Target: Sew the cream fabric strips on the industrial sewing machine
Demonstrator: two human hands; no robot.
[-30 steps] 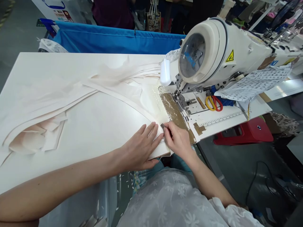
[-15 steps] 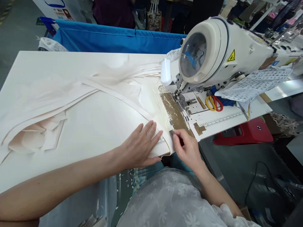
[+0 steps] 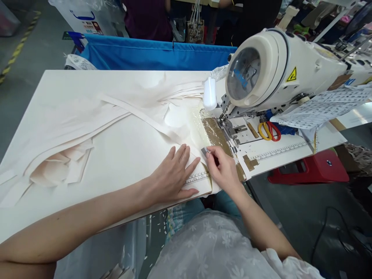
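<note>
My left hand (image 3: pixel 171 176) lies flat with spread fingers on the pale cream fabric (image 3: pixel 151 123) near the front edge of the white table. Just right of it, my right hand (image 3: pixel 223 168) pinches a small flat grey piece (image 3: pixel 205 151), which looks like a blade, over the fabric's end. A printed ruler scale (image 3: pixel 197 178) shows on the table between the hands. The fabric runs left in long layered strips to a folded bunch (image 3: pixel 55 168). Behind my right hand stands a white sewing machine (image 3: pixel 255 71), with brown tape (image 3: pixel 216 135) beside its needle area.
Yellow-and-red-handled scissors (image 3: pixel 269 131) lie by the machine, near a printed paper sheet (image 3: pixel 325 106). A blue cloth barrier (image 3: pixel 157 54) borders the table's far side, with people beyond it. A red stool (image 3: pixel 310 168) stands below at right.
My right hand has moved away from me and slightly left with the grey piece. More of the ruler scale shows. My left hand stays flat. The whole view has shifted slightly.
</note>
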